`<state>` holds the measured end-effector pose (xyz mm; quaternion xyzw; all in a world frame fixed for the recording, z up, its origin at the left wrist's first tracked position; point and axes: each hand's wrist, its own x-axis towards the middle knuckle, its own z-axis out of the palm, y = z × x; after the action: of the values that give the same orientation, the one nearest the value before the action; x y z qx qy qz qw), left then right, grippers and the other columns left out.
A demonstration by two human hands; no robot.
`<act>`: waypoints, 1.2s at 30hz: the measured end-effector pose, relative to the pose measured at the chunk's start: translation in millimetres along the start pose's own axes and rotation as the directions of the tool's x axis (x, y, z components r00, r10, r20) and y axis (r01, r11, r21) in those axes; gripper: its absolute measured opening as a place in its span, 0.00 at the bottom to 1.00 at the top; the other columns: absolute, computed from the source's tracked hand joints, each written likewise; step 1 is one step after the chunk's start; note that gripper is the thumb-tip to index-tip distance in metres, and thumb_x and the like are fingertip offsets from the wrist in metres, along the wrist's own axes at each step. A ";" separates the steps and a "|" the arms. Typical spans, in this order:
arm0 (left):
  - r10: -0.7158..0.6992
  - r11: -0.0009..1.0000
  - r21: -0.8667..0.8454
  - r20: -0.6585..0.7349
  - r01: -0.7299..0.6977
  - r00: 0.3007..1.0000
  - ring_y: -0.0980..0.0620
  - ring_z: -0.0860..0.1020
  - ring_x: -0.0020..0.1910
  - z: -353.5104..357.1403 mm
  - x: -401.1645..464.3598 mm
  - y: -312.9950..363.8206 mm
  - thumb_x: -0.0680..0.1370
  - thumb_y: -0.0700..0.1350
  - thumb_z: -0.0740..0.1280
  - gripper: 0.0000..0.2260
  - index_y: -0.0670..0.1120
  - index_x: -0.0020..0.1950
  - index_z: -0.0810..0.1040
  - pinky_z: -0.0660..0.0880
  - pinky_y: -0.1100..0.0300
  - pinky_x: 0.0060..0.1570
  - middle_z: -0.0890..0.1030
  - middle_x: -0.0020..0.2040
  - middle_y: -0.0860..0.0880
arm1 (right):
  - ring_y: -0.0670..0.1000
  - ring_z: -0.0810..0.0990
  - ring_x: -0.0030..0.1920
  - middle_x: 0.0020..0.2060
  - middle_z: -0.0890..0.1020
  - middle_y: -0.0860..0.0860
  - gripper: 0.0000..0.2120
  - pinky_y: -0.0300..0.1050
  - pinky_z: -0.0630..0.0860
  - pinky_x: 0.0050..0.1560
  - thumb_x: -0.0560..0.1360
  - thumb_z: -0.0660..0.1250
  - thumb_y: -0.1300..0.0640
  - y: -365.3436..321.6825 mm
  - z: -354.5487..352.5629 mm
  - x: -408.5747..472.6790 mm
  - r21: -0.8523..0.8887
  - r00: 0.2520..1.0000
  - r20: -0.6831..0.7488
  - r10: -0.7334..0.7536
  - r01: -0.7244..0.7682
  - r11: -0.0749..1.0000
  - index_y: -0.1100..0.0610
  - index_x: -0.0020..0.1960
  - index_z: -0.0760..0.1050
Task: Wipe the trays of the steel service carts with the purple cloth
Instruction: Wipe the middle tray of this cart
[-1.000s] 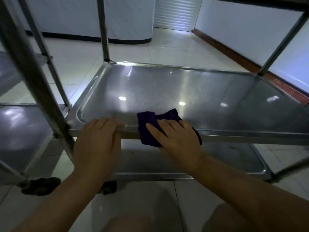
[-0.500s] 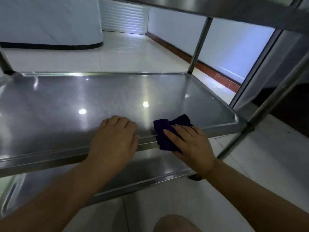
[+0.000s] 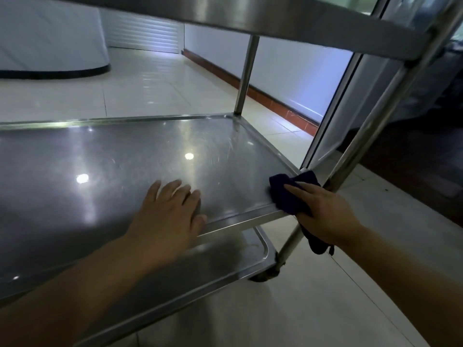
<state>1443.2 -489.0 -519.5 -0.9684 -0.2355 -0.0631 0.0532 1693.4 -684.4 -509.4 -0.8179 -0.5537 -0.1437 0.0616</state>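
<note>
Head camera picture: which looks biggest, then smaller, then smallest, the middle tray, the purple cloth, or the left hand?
1. middle tray
2. left hand
3. purple cloth, partly hidden under the right hand

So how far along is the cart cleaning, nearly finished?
Hard to call finished. In hand: the right hand presses the purple cloth on the middle tray at its near right corner, while the left hand rests flat on it. That tray looks shiny, though wiped or not I cannot tell. The lower tray and the top tray are untouched now.
</note>
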 end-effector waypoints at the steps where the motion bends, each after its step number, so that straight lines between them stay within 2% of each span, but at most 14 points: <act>1: -0.011 1.000 -0.012 -0.003 0.011 1.000 0.41 0.73 0.65 2.3 0.4 -0.3 0.77 0.57 0.46 0.29 0.43 0.64 0.77 0.66 0.40 0.65 0.78 0.62 0.43 | 0.54 0.71 0.69 0.72 0.69 0.49 0.26 0.49 0.73 0.61 0.77 0.63 0.53 -0.1 -1.1 4.4 0.007 0.997 0.059 0.054 -0.054 0.998 0.48 0.75 0.63; 3: -0.024 0.998 -0.049 0.013 0.025 1.000 0.41 0.68 0.70 0.3 2.0 1.3 0.76 0.59 0.42 0.33 0.43 0.69 0.72 0.61 0.41 0.68 0.73 0.68 0.42 | 0.51 0.64 0.73 0.76 0.60 0.45 0.27 0.47 0.68 0.66 0.79 0.59 0.52 -3.1 -2.7 15.8 0.023 0.977 0.170 0.128 -0.133 0.991 0.46 0.77 0.57; 5: -0.037 0.996 -0.074 0.043 0.040 0.998 0.45 0.52 0.77 4.0 4.8 0.7 0.70 0.62 0.31 0.41 0.46 0.77 0.57 0.46 0.47 0.73 0.56 0.78 0.45 | 0.52 0.62 0.74 0.77 0.55 0.45 0.28 0.48 0.65 0.69 0.80 0.57 0.54 -6.1 -4.3 29.8 0.061 0.949 0.256 0.186 -0.208 0.976 0.45 0.78 0.55; 6: -0.056 0.994 -0.092 0.055 0.061 0.997 0.47 0.45 0.77 4.5 6.1 0.5 0.68 0.62 0.27 0.42 0.47 0.78 0.50 0.40 0.49 0.73 0.49 0.79 0.47 | 0.53 0.62 0.74 0.78 0.54 0.45 0.28 0.48 0.64 0.69 0.80 0.56 0.54 -5.2 -4.6 37.4 0.074 0.932 0.298 0.208 -0.240 0.968 0.45 0.78 0.54; 8: -0.060 0.992 -0.103 0.053 0.065 0.997 0.48 0.41 0.77 6.8 8.6 0.6 0.67 0.62 0.26 0.42 0.48 0.79 0.46 0.37 0.51 0.72 0.45 0.79 0.48 | 0.54 0.61 0.74 0.78 0.53 0.48 0.27 0.47 0.63 0.69 0.80 0.55 0.55 0.5 -1.8 53.0 0.078 0.901 0.370 0.227 -0.274 0.959 0.47 0.78 0.54; 12: -0.068 0.988 -0.138 0.033 0.072 0.997 0.46 0.51 0.77 11.4 12.4 -2.6 0.72 0.63 0.32 0.40 0.45 0.77 0.58 0.42 0.49 0.72 0.57 0.77 0.45 | 0.56 0.54 0.77 0.78 0.52 0.52 0.25 0.51 0.56 0.73 0.81 0.54 0.54 8.1 10.9 88.5 0.019 0.880 0.433 0.198 -0.228 0.973 0.54 0.77 0.57; 15: -0.047 0.996 -0.080 0.013 0.048 0.999 0.42 0.71 0.68 16.0 13.6 -5.6 0.78 0.59 0.45 0.30 0.42 0.66 0.74 0.62 0.45 0.66 0.75 0.66 0.42 | 0.56 0.51 0.77 0.78 0.52 0.53 0.25 0.52 0.52 0.74 0.81 0.55 0.57 10.0 18.2 119.7 0.022 0.881 0.432 0.195 -0.226 0.974 0.57 0.77 0.57; 17: -0.073 0.993 -0.090 -0.023 0.070 0.997 0.41 0.76 0.62 19.8 13.6 -6.1 0.78 0.57 0.51 0.25 0.42 0.60 0.78 0.70 0.43 0.60 0.80 0.60 0.43 | 0.58 0.54 0.76 0.78 0.54 0.53 0.26 0.54 0.55 0.74 0.80 0.56 0.58 9.8 23.9 142.5 0.053 0.892 0.397 0.214 -0.255 0.965 0.54 0.78 0.56; 20: -0.074 0.994 -0.084 -0.068 0.068 0.995 0.42 0.76 0.63 23.2 10.8 -4.1 0.78 0.57 0.51 0.25 0.42 0.62 0.77 0.71 0.42 0.61 0.79 0.60 0.43 | 0.58 0.59 0.75 0.76 0.59 0.52 0.24 0.57 0.61 0.72 0.80 0.58 0.55 5.8 32.4 174.8 0.007 0.903 0.373 0.212 -0.231 0.973 0.52 0.76 0.61; 24: -0.069 0.996 -0.064 -0.100 0.063 0.993 0.42 0.75 0.63 21.4 10.9 -4.6 0.78 0.57 0.52 0.24 0.43 0.61 0.78 0.69 0.42 0.62 0.79 0.59 0.44 | 0.58 0.63 0.72 0.74 0.63 0.53 0.26 0.56 0.63 0.69 0.80 0.56 0.55 -4.2 29.6 206.8 0.072 0.883 0.391 0.260 -0.311 0.948 0.48 0.77 0.57; 28: -0.075 0.995 -0.078 -0.126 0.065 0.989 0.43 0.76 0.62 19.7 13.0 -3.9 0.77 0.56 0.53 0.24 0.43 0.59 0.79 0.71 0.42 0.61 0.80 0.58 0.44 | 0.57 0.60 0.73 0.75 0.60 0.53 0.26 0.56 0.60 0.70 0.80 0.57 0.52 -12.5 33.2 213.0 0.092 0.874 0.406 0.266 -0.328 0.940 0.50 0.77 0.57; 32: -0.078 0.992 -0.107 -0.109 0.066 0.991 0.43 0.75 0.63 16.9 13.2 -2.6 0.76 0.56 0.53 0.23 0.44 0.57 0.79 0.70 0.42 0.63 0.80 0.57 0.45 | 0.55 0.56 0.76 0.78 0.52 0.49 0.29 0.55 0.56 0.73 0.79 0.56 0.42 -41.4 33.9 198.8 0.127 0.895 0.415 0.162 -0.234 0.964 0.45 0.78 0.53; 36: -0.096 0.989 -0.126 -0.134 0.079 0.986 0.44 0.73 0.66 18.1 10.7 -3.5 0.76 0.59 0.51 0.27 0.43 0.61 0.78 0.66 0.41 0.65 0.79 0.60 0.44 | 0.52 0.49 0.78 0.78 0.50 0.46 0.26 0.52 0.48 0.74 0.81 0.54 0.44 -75.4 34.3 167.0 0.257 0.918 0.396 -0.025 -0.085 0.963 0.43 0.77 0.53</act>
<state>1452.8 -478.8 -535.6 -0.9517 -0.2694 -0.1471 0.0084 1687.2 -498.6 -495.7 -0.8226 -0.5561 0.1021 0.0611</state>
